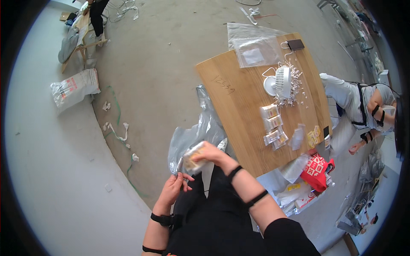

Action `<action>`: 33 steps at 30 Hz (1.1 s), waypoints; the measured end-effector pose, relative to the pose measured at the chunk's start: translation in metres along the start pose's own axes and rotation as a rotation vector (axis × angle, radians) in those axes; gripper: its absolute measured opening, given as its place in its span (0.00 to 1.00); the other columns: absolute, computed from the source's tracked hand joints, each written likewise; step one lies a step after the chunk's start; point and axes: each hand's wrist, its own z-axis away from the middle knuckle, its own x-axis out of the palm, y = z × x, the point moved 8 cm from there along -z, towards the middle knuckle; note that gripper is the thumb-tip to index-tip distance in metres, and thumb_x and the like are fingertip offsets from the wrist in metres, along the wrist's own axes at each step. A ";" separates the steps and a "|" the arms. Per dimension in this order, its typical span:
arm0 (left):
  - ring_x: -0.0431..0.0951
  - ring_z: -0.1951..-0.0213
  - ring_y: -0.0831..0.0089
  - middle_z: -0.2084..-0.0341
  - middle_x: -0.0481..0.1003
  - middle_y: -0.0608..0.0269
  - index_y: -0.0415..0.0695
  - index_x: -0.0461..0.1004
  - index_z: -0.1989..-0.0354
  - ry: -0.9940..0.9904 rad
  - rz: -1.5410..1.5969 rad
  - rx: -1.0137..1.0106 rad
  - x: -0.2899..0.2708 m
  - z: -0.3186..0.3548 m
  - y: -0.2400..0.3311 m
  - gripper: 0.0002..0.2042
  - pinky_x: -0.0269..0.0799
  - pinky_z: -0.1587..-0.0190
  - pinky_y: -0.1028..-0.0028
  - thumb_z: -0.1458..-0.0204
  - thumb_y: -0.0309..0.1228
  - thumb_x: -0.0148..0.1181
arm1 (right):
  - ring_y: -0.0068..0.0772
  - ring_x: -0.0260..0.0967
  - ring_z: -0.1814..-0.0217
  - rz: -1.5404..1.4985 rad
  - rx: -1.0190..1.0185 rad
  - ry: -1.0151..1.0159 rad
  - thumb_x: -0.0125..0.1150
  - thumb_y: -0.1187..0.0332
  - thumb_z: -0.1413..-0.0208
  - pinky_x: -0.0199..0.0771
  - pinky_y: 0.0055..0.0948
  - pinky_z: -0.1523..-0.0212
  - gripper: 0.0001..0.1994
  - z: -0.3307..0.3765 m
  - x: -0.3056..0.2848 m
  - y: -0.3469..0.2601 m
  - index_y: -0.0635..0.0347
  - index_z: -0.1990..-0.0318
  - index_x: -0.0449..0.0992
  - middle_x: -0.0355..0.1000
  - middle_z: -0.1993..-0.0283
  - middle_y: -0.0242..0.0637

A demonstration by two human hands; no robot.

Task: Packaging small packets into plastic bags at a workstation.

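Note:
A grey translucent plastic bag (188, 138) hangs open beside the table's left edge, in front of my legs. My left hand (173, 187) pinches the bag's near rim between thumb and fingers. Over the bag's mouth, my right hand (207, 153) is closed on a small packet of cotton swabs (193, 158), blurred by motion, with white and yellowish sides. Similar clear packets (273, 123) lie grouped on the wooden table (239, 106). What the bag holds inside is hidden.
A white fan (282, 82) stands among loose cotton swabs (292, 94) on the table. Behind it are a clear bag (258, 52) and a dark power bank (295, 45). A red bag (317, 172) sits at the near right corner. Another person (363, 102) is at the right.

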 end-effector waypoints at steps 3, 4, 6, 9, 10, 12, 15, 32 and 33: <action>0.63 0.81 0.83 0.79 0.68 0.65 0.35 0.68 0.69 -0.036 -0.024 -0.015 0.012 0.002 0.004 0.20 0.72 0.68 0.77 0.39 0.39 0.34 | 0.38 0.69 0.56 0.380 0.151 0.599 0.66 0.64 0.63 0.71 0.32 0.60 0.25 -0.050 -0.033 0.048 0.67 0.55 0.69 0.70 0.57 0.50; 0.63 0.81 0.83 0.79 0.68 0.65 0.35 0.68 0.69 -0.092 -0.033 -0.020 0.023 -0.005 0.004 0.20 0.72 0.68 0.77 0.39 0.39 0.34 | 0.42 0.69 0.56 0.458 -0.065 0.612 0.63 0.61 0.60 0.70 0.33 0.59 0.22 -0.072 -0.052 0.071 0.66 0.58 0.71 0.70 0.59 0.50; 0.63 0.82 0.83 0.81 0.68 0.66 0.36 0.68 0.70 -0.006 0.050 -0.002 -0.002 -0.001 -0.010 0.20 0.70 0.70 0.78 0.39 0.40 0.34 | 0.45 0.69 0.56 0.542 -0.272 0.581 0.60 0.59 0.58 0.70 0.33 0.59 0.20 -0.103 -0.030 0.085 0.66 0.61 0.73 0.71 0.60 0.51; 0.59 0.85 0.84 0.81 0.68 0.64 0.38 0.67 0.72 0.201 0.076 0.006 -0.049 0.020 -0.027 0.19 0.67 0.74 0.80 0.39 0.40 0.33 | 0.38 0.70 0.59 0.254 -0.283 0.759 0.57 0.61 0.55 0.69 0.31 0.58 0.16 -0.001 -0.038 0.038 0.65 0.62 0.73 0.71 0.63 0.49; 0.59 0.85 0.84 0.81 0.68 0.64 0.38 0.66 0.72 0.209 0.048 -0.011 -0.052 0.019 -0.034 0.19 0.66 0.75 0.80 0.39 0.39 0.33 | 0.35 0.69 0.59 0.126 -0.256 0.828 0.58 0.63 0.55 0.68 0.30 0.58 0.16 0.035 -0.072 0.050 0.65 0.62 0.72 0.71 0.62 0.46; 0.59 0.85 0.84 0.81 0.68 0.63 0.38 0.66 0.72 0.197 0.078 -0.038 -0.049 0.015 -0.046 0.19 0.66 0.75 0.80 0.39 0.39 0.33 | 0.31 0.66 0.64 0.033 -0.351 1.425 0.61 0.70 0.58 0.67 0.30 0.61 0.15 0.132 -0.157 0.083 0.65 0.62 0.66 0.69 0.65 0.40; 0.58 0.85 0.83 0.80 0.69 0.62 0.38 0.65 0.69 0.158 0.133 -0.075 -0.048 0.010 -0.066 0.17 0.66 0.75 0.79 0.40 0.40 0.34 | 0.38 0.58 0.46 -0.083 -0.137 1.775 0.69 0.64 0.64 0.58 0.36 0.47 0.35 0.244 -0.264 0.170 0.67 0.50 0.56 0.60 0.48 0.48; 0.57 0.84 0.83 0.77 0.69 0.61 0.39 0.59 0.54 0.235 0.142 -0.173 -0.047 0.006 -0.081 0.16 0.65 0.75 0.79 0.40 0.40 0.37 | 0.36 0.61 0.50 -0.631 -0.533 1.625 0.70 0.76 0.69 0.64 0.32 0.51 0.38 0.219 -0.317 0.158 0.65 0.48 0.53 0.61 0.51 0.44; 0.57 0.84 0.83 0.76 0.69 0.60 0.39 0.58 0.52 0.215 0.125 -0.179 -0.047 0.005 -0.082 0.17 0.64 0.75 0.79 0.40 0.40 0.37 | 0.35 0.63 0.52 -0.654 -0.522 1.638 0.69 0.77 0.67 0.66 0.32 0.53 0.36 0.225 -0.319 0.168 0.66 0.49 0.54 0.62 0.53 0.42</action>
